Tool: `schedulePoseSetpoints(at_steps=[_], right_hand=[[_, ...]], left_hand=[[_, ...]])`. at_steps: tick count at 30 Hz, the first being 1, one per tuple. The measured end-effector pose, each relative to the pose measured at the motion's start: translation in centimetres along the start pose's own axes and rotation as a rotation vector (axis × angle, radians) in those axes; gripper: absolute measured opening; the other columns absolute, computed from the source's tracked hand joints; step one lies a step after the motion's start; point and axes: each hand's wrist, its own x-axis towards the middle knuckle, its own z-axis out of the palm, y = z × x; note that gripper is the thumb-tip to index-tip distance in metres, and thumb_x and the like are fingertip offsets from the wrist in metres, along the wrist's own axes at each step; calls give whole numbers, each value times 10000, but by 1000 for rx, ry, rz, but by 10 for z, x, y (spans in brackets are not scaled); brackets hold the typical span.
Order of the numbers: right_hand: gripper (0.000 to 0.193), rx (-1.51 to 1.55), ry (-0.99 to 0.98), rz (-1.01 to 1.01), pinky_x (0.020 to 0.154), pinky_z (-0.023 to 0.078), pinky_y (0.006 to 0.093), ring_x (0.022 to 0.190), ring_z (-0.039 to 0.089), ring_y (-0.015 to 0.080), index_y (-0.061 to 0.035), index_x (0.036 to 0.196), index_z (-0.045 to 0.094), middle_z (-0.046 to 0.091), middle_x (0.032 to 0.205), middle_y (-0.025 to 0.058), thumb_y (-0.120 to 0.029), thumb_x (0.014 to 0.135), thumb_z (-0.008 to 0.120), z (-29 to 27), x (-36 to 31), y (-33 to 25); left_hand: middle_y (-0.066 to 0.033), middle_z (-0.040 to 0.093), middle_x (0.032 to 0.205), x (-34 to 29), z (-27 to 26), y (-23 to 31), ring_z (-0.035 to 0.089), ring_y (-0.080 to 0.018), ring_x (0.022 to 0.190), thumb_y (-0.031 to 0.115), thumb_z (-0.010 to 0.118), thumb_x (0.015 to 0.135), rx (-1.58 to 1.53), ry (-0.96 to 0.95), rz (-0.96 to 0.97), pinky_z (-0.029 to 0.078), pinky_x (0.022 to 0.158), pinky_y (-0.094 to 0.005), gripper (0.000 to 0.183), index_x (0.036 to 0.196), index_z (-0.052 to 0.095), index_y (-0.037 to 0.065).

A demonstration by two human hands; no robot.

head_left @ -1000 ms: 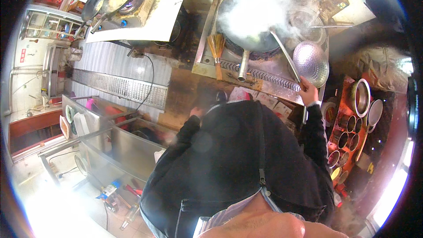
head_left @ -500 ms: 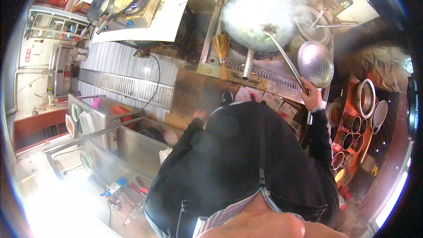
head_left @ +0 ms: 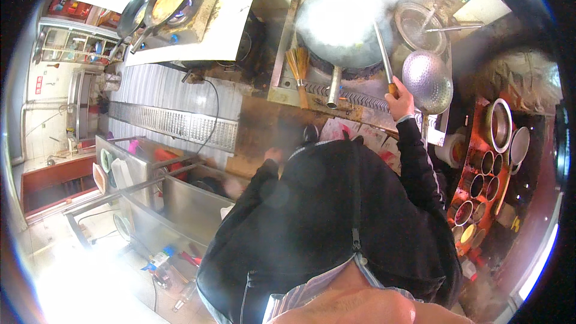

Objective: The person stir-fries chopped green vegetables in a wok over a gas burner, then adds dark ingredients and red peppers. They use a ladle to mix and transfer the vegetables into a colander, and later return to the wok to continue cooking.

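My right hand (head_left: 401, 103) is closed around the wooden grip of a long-handled metal wok utensil (head_left: 382, 48). Its shaft reaches forward into a large wok (head_left: 345, 57); thick steam hides the working end and most of the food. The wok's own handle (head_left: 334, 87) points toward me, with neither hand on it. Just right of my right hand lies a perforated skimmer (head_left: 427, 82), bowl-shaped and silvery. My left hand (head_left: 274, 155) hangs low beside my black jacket, apart from the stove; its fingers are too blurred to read.
A bristle brush (head_left: 298, 69) rests left of the wok, and a round strainer (head_left: 420, 29) sits behind the skimmer. Pans (head_left: 170, 1) stand over a lit burner at far left. On the right, seasoning containers (head_left: 480, 183) fill a rack. A metal-sided unit (head_left: 192, 201) stands left of me.
My right hand has moved forward and to the left, pushing the utensil farther into the steam. Its shaft now stands more upright in view. My left hand has barely moved.
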Motion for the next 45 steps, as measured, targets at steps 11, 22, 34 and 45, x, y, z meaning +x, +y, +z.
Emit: schedulePoseSetpoints(at_steps=[11, 22, 34, 45], right_hand=[[564, 40, -287, 141, 808, 517, 295, 892, 643, 140, 28, 1345, 552, 707, 1084, 137, -54, 791, 617, -54, -38, -5], [590, 470, -95, 121, 427, 397, 275, 494, 508, 105, 0, 1426, 460, 579, 732, 54, -41, 860, 620, -8, 1, -7], [105, 447, 120, 371, 446, 437, 308, 492, 551, 177, -32, 925, 564, 550, 612, 49, -105, 851, 581, -99, 84, 47], [143, 973, -276, 454, 451, 427, 277, 525, 529, 127, -98, 814, 554, 559, 671, 20, -179, 901, 634, -118, 204, 19]], left_hand=[[-166, 722, 1041, -24, -8, 6, 681, -314, 1012, 316, 650, 844, 258, 20, -14, 538, 865, -418, 350, 1078, 718, 65], [-155, 716, 956, -55, -23, 61, 692, -225, 809, 252, 665, 814, -302, -54, -113, 558, 739, -348, 352, 1082, 697, 27], [-130, 736, 948, -71, -15, 19, 699, -226, 891, 293, 698, 802, -24, -25, -33, 537, 842, -349, 348, 1015, 719, 19], [-144, 733, 883, -83, 38, -46, 692, -224, 863, 296, 706, 798, -227, 94, -172, 543, 781, -360, 345, 984, 733, 6]])
